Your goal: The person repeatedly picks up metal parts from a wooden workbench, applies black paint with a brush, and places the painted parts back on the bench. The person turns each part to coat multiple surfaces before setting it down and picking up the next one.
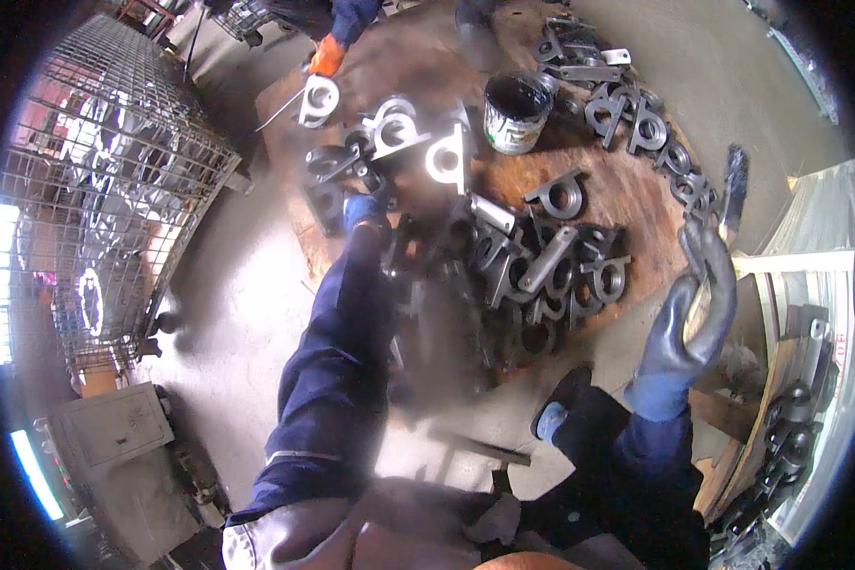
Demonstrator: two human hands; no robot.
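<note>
My right hand [698,313], in a grey-blue coated glove, is closed around the wooden handle of a paintbrush [734,185]. Dark, wet-looking bristles point upward, right of the board. Stretched forward, my left hand [364,209] wears a blue glove and closes on a dark metal bracket [374,180] with a ring; its fingers are partly hidden. Bare silvery ring brackets [396,133] lie just beyond it. Dark-coated ring brackets [551,271] are heaped between my hands, with a single ring bracket [562,198] behind the heap.
A bucket [515,114] of black paint stands on the brown board [627,185]. Beyond it, a co-worker's orange-gloved hand [328,57] is at a silvery bracket [318,100]. A wire cage [114,180] with metal parts stands left; a crate [798,261] is at right.
</note>
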